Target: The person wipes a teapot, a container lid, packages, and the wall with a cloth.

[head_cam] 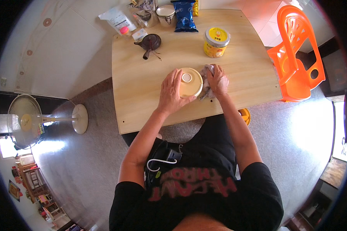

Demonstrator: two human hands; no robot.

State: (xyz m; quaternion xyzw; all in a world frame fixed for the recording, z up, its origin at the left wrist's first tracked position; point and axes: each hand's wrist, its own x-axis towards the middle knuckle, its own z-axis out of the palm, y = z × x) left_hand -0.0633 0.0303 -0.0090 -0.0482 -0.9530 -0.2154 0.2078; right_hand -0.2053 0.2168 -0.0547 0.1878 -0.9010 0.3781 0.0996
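My left hand [170, 93] grips the side of a round cream lidded container [192, 85], its thumb along the near rim and its fingers over the far left edge. A small pale round cap or knob sits on the lid, off its middle. Just to the right, my right hand [219, 81] holds a bunched, patterned cloth [205, 72] against the table top. The cloth lies beside the container; whether they touch is hard to tell. Beyond my right hand stands a yellow tub [215, 49] with a clear-rimmed lid, upright and bearing writing.
On the wooden table [138, 95], a dark side-handled teapot [152, 42] stands far left. Behind it are a white pouch [115, 20], a clamp-lid jar [166, 16] and a blue foil packet [185, 17]. An orange plastic chair [296, 69] stands right, a pedestal fan [26, 121] left.
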